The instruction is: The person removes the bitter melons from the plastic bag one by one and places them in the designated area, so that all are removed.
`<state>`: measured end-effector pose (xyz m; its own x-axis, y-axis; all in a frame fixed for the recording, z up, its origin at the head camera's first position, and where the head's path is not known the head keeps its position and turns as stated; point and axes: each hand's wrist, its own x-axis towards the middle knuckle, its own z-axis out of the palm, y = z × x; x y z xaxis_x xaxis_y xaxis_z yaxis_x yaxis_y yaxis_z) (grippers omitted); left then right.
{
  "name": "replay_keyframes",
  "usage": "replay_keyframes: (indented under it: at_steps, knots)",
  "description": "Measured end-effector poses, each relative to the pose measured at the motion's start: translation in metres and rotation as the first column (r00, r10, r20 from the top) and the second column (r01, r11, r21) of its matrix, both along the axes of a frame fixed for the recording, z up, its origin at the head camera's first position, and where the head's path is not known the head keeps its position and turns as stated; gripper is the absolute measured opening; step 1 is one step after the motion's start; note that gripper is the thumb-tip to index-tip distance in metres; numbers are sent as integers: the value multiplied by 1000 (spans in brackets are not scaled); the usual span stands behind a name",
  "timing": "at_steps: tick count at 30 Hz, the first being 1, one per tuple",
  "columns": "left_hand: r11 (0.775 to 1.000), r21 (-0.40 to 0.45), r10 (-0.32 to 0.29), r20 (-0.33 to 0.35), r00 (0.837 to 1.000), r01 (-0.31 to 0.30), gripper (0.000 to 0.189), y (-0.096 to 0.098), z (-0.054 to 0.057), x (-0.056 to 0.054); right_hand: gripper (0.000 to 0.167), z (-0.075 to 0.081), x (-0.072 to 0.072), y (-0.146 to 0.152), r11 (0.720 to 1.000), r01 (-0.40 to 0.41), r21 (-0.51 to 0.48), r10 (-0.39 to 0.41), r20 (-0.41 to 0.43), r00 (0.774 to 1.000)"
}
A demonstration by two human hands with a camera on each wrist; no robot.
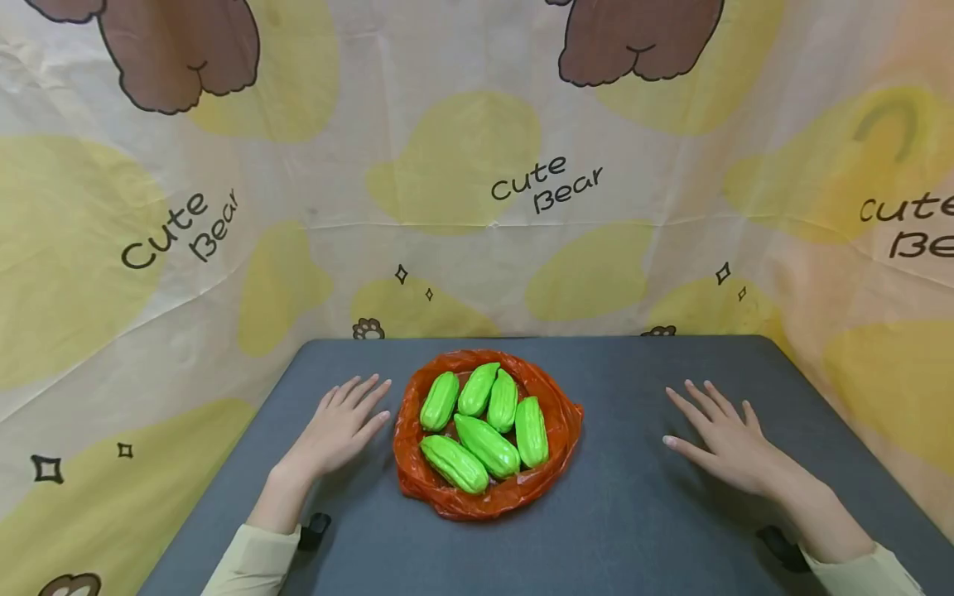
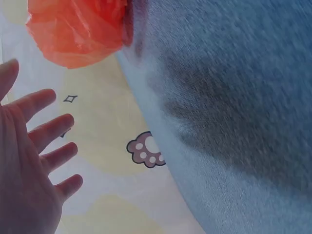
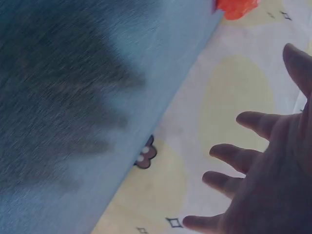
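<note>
A red-orange plastic bag (image 1: 477, 507), its opening spread into a round rolled rim, sits on the dark table. Inside lie several bright green, ridged, gourd-like vegetables (image 1: 488, 445), some leaning on each other. My left hand (image 1: 339, 430) hovers palm down just left of the bag, fingers spread and holding nothing. Farther off on the right, my right hand (image 1: 734, 447) is likewise raised over the table with spread fingers and nothing in it. In the left wrist view the bag's side (image 2: 83, 34) shows beyond the thumb; only a corner of the bag (image 3: 236, 7) enters the right wrist view.
The grey-blue table (image 1: 611, 546) has rounded far corners. Behind it hangs a cloth (image 1: 447, 182) printed with bears, yellow patches and lettering. Black straps (image 1: 314, 531) show at both wrists, and both hands cast shadows on the tabletop.
</note>
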<state>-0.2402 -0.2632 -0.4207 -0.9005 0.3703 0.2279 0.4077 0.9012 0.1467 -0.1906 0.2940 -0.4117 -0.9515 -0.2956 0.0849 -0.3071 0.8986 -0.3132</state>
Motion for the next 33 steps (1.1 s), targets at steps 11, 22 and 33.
replay_keyframes:
  at_steps: [11,22,33]
  knots:
    - [994,112,-15,0,1000,14,55,8,-3,2,77,3,-7,-25,995,-87,-47,78,-159,984]
    - [950,311,-5,77,997,-20,61,19,-8,6,72,-7,-14,-55,989,-101,-112,72,-244,967]
    - [891,454,-12,29,1000,-2,59,25,-17,9,72,-15,-21,-84,978,-65,-200,17,-232,972]
